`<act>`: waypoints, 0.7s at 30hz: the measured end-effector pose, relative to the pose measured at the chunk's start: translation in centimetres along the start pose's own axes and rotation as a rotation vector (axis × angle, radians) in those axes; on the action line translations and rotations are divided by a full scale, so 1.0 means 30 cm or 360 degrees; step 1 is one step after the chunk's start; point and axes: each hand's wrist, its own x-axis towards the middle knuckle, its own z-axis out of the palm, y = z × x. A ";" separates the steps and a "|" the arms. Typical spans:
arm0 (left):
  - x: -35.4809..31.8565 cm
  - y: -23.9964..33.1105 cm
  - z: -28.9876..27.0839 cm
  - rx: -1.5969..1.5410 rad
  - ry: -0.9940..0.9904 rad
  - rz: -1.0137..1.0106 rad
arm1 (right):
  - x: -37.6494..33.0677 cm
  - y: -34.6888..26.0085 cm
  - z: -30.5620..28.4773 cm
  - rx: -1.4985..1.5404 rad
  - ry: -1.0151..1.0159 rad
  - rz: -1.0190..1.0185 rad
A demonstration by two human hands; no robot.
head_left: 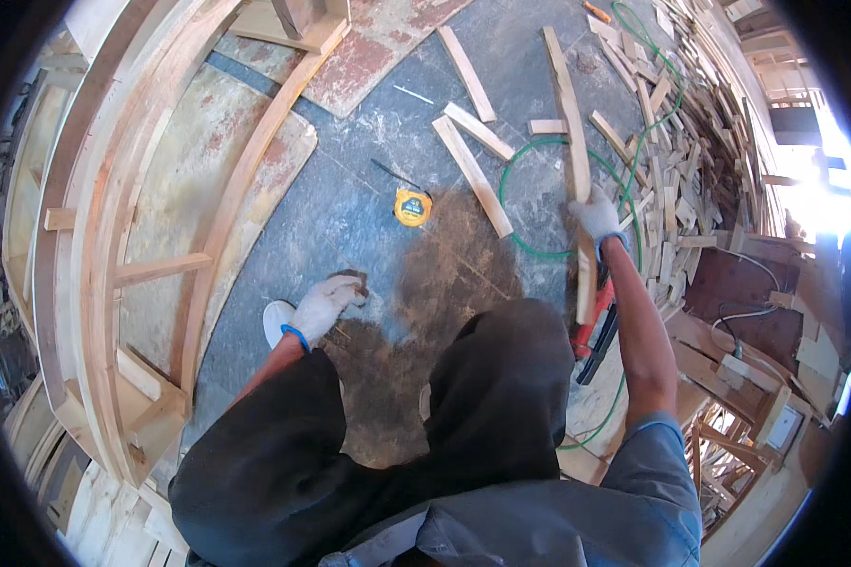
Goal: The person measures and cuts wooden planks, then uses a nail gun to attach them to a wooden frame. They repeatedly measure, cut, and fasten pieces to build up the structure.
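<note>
The right hand (pixel 596 214) is closed around a long wooden strip (pixel 575 161), held upright off the floor (pixel 350 217) beside the green hose (pixel 529 198); the left hand (pixel 326 302) hangs loosely curled and empty near the knee. The curved wooden frame (pixel 113 236) stands assembled at left, a yellow tape measure (pixel 412 207) lies unused, and the scattered offcuts (pixel 473 175) suggest selecting is under way, fitting not yet done

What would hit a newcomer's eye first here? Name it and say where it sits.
The big curved wooden frame sweeping down the left side stands out first. Next, the yellow tape measure alone on the dusty floor in the middle. At right, the gloved right hand grips a long wood strip, beside a heap of offcuts and a green hose; the gloved left hand hangs empty.
</note>
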 end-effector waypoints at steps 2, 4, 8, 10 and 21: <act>-0.039 0.015 -0.007 -0.0220 0.0075 -0.0118 | 0.015 -0.075 0.049 -0.0249 0.0006 0.0045; -0.085 -0.027 -0.036 -0.0496 0.0146 -0.0257 | 0.050 -0.219 0.086 -0.0208 0.0361 -0.0100; -0.154 -0.171 -0.076 -0.0444 0.0312 -0.0111 | 0.182 -0.524 0.123 0.0295 0.0158 -0.0333; -0.188 -0.159 -0.066 -0.0560 0.0320 -0.0137 | 0.306 -0.597 0.175 0.0198 0.0191 -0.0401; -0.280 -0.157 -0.040 -0.0559 0.0478 0.0091 | 0.506 -0.722 0.268 0.0037 0.0073 -0.0391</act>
